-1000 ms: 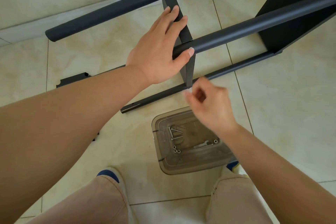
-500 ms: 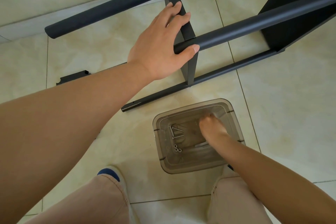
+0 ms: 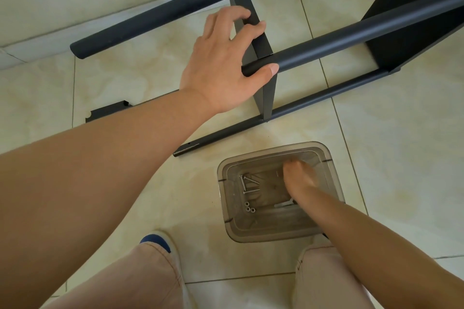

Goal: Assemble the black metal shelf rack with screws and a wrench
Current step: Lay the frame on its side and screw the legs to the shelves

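My left hand [image 3: 223, 68] grips the rack [image 3: 351, 32]. My right hand [image 3: 300, 174] reaches into the bin [image 3: 336, 183] beside the screws [image 3: 247, 184]; its grip cannot be determined

Bright, even daylight; soft shadows w/ low contrast. Slight wide-angle bowing at edges. Right hand [image 3: 300, 175] slightly motion-blurred.

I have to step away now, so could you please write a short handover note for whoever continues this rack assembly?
Left hand grips the flat crossbar, thumb on the near tube.
Right hand reaches into the clear bin on the floor; its grasp is hidden.
In the bin: screws, nuts, a partly hidden metal tool.
Done: crossbar stands between the tubes.
Left: fetch hardware, bolt the joints, tighten.
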